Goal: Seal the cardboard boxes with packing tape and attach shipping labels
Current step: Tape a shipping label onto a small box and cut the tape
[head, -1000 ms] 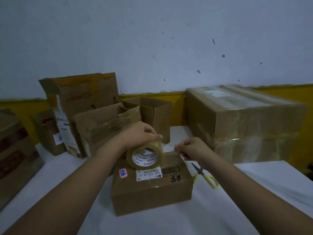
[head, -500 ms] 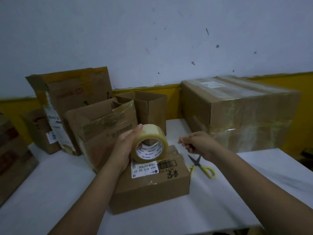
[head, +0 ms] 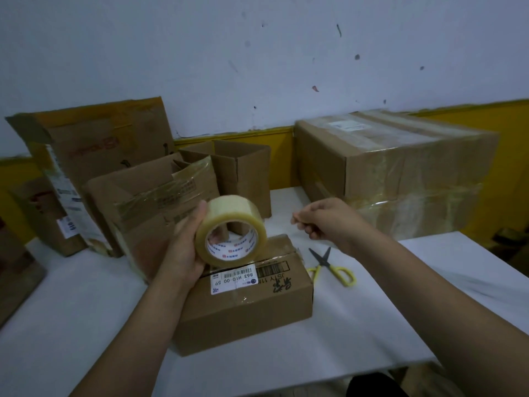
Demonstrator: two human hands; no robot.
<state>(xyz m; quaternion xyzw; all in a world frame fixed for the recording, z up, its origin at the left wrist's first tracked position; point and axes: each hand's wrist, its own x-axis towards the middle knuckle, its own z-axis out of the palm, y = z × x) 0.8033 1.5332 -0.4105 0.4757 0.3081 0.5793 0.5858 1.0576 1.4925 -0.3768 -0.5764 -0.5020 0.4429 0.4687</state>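
One tape roll (head: 230,230) between left fingers (head: 200,211)

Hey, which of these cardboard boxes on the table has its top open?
The small brown cardboard box at the back, just behind the clear tape roll: its flaps stand up. The large taped box on the right is sealed shut.

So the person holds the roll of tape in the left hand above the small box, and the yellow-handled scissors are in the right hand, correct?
Not quite. The head view shows the left hand holding the tape roll above the small box, but the yellow-handled scissors lie on the white table beside the box. The right hand is raised above them with its fingers pinched together.
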